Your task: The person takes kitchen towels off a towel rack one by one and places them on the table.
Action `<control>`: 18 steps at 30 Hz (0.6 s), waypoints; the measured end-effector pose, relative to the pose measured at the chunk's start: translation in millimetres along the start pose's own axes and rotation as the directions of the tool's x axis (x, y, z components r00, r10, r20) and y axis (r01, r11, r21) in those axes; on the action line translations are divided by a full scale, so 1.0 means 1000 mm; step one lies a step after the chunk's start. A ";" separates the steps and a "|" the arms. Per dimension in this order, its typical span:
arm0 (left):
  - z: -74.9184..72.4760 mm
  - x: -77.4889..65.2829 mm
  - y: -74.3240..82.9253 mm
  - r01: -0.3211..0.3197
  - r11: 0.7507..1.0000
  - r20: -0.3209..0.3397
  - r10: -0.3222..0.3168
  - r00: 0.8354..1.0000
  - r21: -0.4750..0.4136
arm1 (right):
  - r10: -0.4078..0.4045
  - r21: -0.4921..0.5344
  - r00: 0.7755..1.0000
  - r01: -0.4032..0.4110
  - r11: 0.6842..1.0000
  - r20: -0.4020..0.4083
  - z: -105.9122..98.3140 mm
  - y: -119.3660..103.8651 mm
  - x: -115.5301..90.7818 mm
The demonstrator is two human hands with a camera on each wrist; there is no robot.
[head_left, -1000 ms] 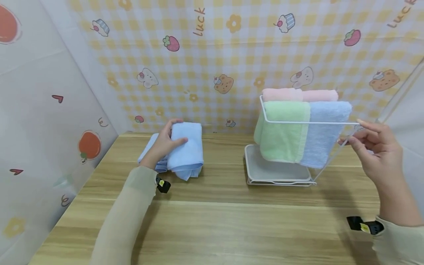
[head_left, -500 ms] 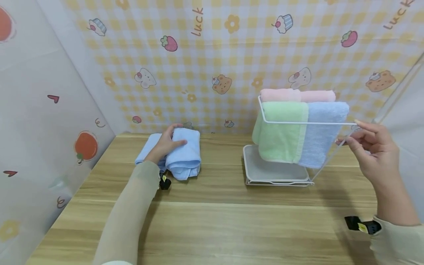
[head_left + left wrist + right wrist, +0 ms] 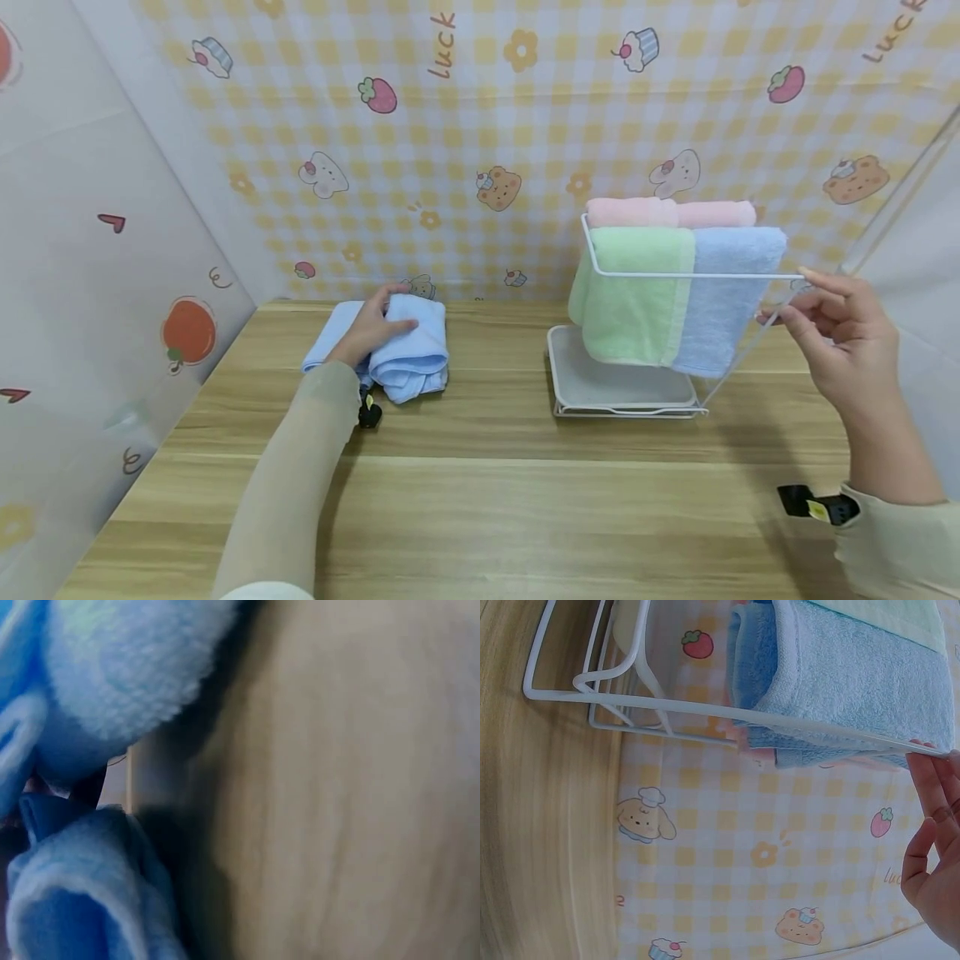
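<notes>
My left hand (image 3: 378, 327) grips a folded light-blue towel (image 3: 411, 342), thumb over its front and fingers at its back edge. A second light-blue towel (image 3: 330, 329) lies on the table to the left, partly behind that hand. Close up in the left wrist view, fluffy blue cloth (image 3: 135, 667) hides the fingers. On the right, my right hand (image 3: 851, 333) pinches the upper corner of a white wire rack (image 3: 697, 276). Over the rack's bars hang a green towel (image 3: 637, 300), a blue towel (image 3: 731, 308) and, behind them, a pink towel (image 3: 667, 212).
A pale grey tray (image 3: 622, 387) sits in the rack's base. Under everything runs a wood-grain table (image 3: 480, 517). A yellow checked cloth (image 3: 465, 125) covers the back wall, and a white printed sheet (image 3: 90, 275) stands on the left.
The towel in my left hand has come down and slumped, its top edge now lower. My right hand keeps its hold on the rack. The head view has shifted slightly.
</notes>
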State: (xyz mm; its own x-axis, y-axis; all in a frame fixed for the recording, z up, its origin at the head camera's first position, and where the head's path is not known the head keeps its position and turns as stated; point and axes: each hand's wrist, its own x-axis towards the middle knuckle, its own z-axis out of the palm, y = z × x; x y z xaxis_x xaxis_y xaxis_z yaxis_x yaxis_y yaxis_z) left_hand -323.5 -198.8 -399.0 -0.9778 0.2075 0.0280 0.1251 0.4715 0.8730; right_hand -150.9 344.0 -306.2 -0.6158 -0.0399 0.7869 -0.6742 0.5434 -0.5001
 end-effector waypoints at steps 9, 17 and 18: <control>0.000 -0.003 0.005 -0.015 0.996 0.025 0.012 1.000 0.087 | 0.000 0.007 1.000 0.000 1.000 -0.007 0.001 0.001 0.001; -0.012 -0.012 0.011 -0.044 0.995 0.081 0.038 0.996 0.085 | 0.009 0.007 1.000 -0.009 1.000 -0.008 0.001 0.001 0.000; -0.013 -0.014 0.010 -0.047 0.994 0.082 0.038 0.996 0.101 | 0.011 0.006 1.000 -0.011 1.000 -0.008 0.001 0.002 0.000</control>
State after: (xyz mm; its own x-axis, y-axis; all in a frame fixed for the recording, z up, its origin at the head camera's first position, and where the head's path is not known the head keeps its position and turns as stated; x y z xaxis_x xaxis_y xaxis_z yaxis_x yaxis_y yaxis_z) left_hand -310.5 -207.8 -384.4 -0.9552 0.2953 0.0212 0.1867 0.5452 0.8173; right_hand -152.0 344.4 -307.4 -0.6195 -0.0271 0.7845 -0.6701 0.5387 -0.5106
